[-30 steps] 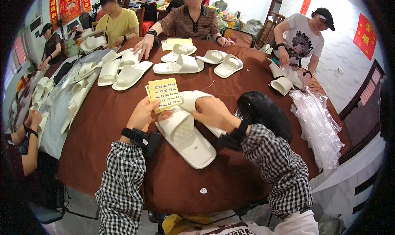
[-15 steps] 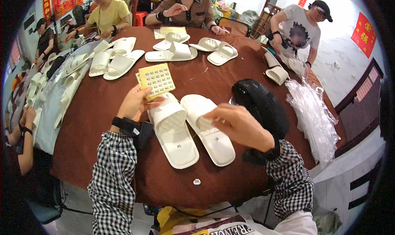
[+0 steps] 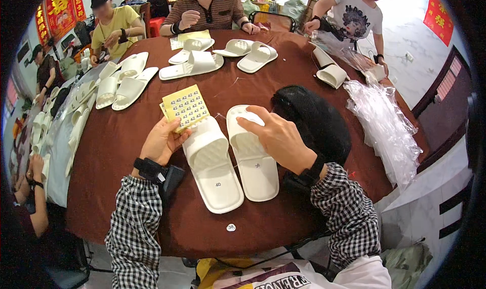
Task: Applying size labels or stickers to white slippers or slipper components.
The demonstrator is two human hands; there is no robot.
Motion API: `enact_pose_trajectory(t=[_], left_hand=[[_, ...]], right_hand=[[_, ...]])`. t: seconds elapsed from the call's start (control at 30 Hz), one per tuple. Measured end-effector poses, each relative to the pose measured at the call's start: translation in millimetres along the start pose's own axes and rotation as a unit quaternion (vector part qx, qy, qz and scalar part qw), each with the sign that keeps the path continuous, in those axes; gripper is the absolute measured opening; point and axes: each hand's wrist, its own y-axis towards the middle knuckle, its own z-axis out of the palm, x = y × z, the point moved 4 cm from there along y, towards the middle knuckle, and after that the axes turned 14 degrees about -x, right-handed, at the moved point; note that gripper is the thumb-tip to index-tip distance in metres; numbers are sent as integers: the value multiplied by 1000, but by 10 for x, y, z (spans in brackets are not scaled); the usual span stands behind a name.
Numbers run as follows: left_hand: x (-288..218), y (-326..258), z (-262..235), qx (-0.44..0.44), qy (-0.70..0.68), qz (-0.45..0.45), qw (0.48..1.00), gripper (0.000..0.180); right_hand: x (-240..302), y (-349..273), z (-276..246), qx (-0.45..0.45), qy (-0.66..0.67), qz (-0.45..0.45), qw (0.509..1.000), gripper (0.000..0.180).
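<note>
Head view: looked down on a round brown table (image 3: 126, 152), two checked sleeves coming up from the near edge. Left hand (image 3: 161, 143) closed round a yellow sticker sheet (image 3: 185, 106), thumb and fingers pinching its lower corner, sheet tilted up above the left slipper (image 3: 212, 162). Right hand (image 3: 279, 139) spread loose, fingers extended and not gripping, fingertips (image 3: 248, 127) resting on the strap of the right slipper (image 3: 251, 152). Both white slippers lay side by side near the near edge, soles down, toes toward the far edge, just beside each other. Each carried a small round sticker on the heel. One more round sticker (image 3: 231, 227) sat alone on the cloth, closer still to the near edge. Black mesh bag (image 3: 314, 122) slumped just right of the right slipper, behind the right wrist. Clear plastic bags (image 3: 385, 122) heaped along the right edge. More white slippers (image 3: 192, 65) scattered toward the far edge, others (image 3: 121, 84) lined up along the far-left edge. Three other people seated or standing past the far edge: one in a yellow shirt (image 3: 112, 28), one in a striped shirt (image 3: 212, 8), one in a white printed shirt (image 3: 354, 15) handling plastic.
</note>
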Motion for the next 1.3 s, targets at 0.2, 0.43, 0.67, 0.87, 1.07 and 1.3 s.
enact_pose_trajectory(t=[0.2,0.43,0.67,0.87,1.07,1.3], left_hand=[[63,-10,90,4,-15,10,1000,28],[61,13,68,7,-29,23,999,29],[18,-35,38,-21,-18,22,999,31],[-15,-63,119,13,-8,24,1000,31],[2,-43,89,12,-1,32,999,32],[37,-8,122,21,-1,28,999,32]], right_hand=[[-162,-68,-19,31,38,51,998,54],[-168,-77,-78,52,76,4,996,54],[401,79,-428,48,196,21,979,30],[822,-96,-95,124,217,-59,967,32],[849,-111,-18,130,228,-75,962,26],[854,-48,169,113,197,-48,973,12]])
